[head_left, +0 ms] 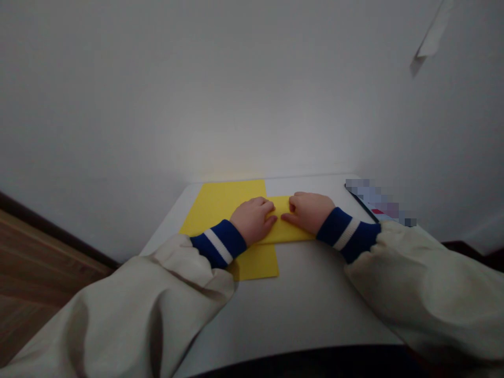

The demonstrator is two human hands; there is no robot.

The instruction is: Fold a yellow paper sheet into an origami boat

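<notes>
Curled left hand (252,219), right hand (314,211) on yellow paper (280,231)

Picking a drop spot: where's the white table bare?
Biggest patch: white table in front of the folded yellow paper, between the sleeves. Smaller: behind that paper, between the yellow sheet and the pixelated item. Crowded: mid-table, where left hand and right hand are at the folded paper, which overlaps the sheet.
</notes>
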